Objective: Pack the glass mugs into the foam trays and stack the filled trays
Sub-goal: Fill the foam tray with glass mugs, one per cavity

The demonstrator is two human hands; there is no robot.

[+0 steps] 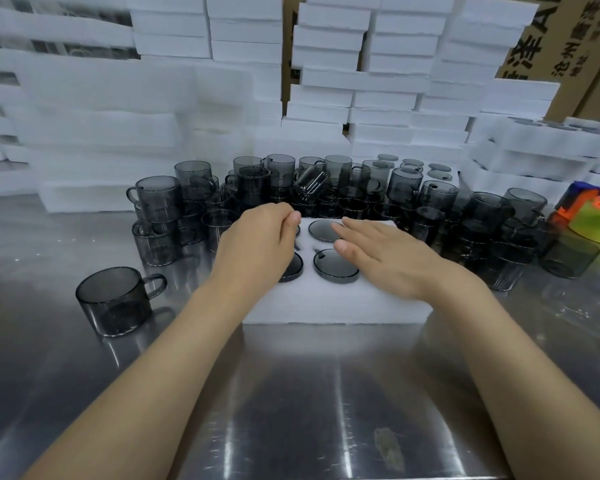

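A white foam tray [326,306] lies on the steel table in front of me, with smoky grey glass mugs [335,265] sunk bottom-up in its holes. My left hand [257,244] rests on the tray's left half with fingers curled, covering the mugs there; whether it holds anything is hidden. My right hand [385,258] lies flat on the right half, fingers straight, touching the mug bottoms. A single upright mug [115,299] stands to the left of the tray. A crowd of stacked loose mugs [326,188] fills the table behind the tray.
Stacks of white foam trays [343,81] wall off the back, with filled trays [534,143] piled at the right. Cardboard boxes [568,36] stand behind them. A colourful tape dispenser [589,216] sits at the far right. The steel table [309,393] stretches toward me.
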